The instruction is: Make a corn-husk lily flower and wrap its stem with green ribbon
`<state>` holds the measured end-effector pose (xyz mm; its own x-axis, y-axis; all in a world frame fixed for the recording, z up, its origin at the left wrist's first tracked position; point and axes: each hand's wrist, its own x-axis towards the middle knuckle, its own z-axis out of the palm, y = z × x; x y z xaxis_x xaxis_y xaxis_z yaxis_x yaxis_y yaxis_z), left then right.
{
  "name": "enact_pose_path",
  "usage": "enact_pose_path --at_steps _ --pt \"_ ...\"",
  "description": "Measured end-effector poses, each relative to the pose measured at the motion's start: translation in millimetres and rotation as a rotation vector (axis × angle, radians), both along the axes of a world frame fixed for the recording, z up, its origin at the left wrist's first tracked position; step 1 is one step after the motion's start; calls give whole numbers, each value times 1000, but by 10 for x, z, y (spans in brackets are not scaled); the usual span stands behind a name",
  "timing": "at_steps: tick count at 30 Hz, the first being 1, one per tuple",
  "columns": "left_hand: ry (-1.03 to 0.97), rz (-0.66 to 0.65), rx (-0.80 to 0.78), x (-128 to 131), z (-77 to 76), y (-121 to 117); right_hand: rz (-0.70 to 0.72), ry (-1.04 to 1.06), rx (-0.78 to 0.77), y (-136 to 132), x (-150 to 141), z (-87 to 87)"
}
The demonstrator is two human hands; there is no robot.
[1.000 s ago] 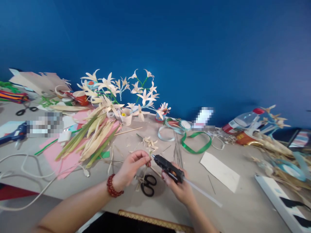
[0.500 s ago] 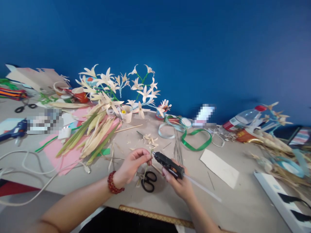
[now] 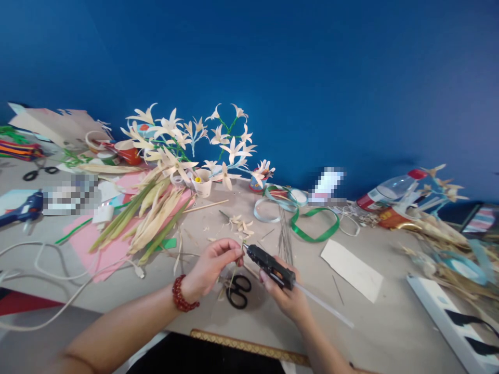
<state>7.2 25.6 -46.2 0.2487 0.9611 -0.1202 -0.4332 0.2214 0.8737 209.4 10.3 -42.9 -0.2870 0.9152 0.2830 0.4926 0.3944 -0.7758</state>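
Note:
My right hand (image 3: 286,296) grips a black glue gun (image 3: 268,265) with a clear glue stick (image 3: 325,309) sticking out of its back. The gun's nozzle points left at a thin green stem (image 3: 235,269) pinched in the fingers of my left hand (image 3: 212,265). A red bead bracelet (image 3: 181,297) circles my left wrist. Black scissors (image 3: 238,291) lie on the table just below both hands. Small cut straw flowers (image 3: 240,226) lie just beyond my hands.
A bunch of pale paper flowers (image 3: 187,145) stands at the back, with dried leaves (image 3: 152,218) over pink paper. Green ribbon (image 3: 314,226), thin wires (image 3: 286,241), a paper slip (image 3: 353,270), a blue glue gun (image 3: 21,210), white cables (image 3: 50,270) and a plastic bottle (image 3: 390,195) lie around.
The view dipped slightly between the first two frames. Both hands stay together, the nozzle kept at the stem; hardly anything else has moved.

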Motion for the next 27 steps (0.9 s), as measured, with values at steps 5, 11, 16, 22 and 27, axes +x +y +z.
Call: enact_pose_path --at_steps 5,11,16,22,27 --pt "6 3 4 3 -5 5 32 41 -58 -1 16 -34" --pt "7 5 -4 5 10 6 20 59 -51 -10 8 -34" --pt "0 8 -10 1 18 5 20 43 -39 -16 2 -46" --pt "-12 8 -12 5 30 2 21 34 -37 -12 18 -62" --pt "-23 4 -10 3 33 -2 37 29 -32 -5 22 -70"
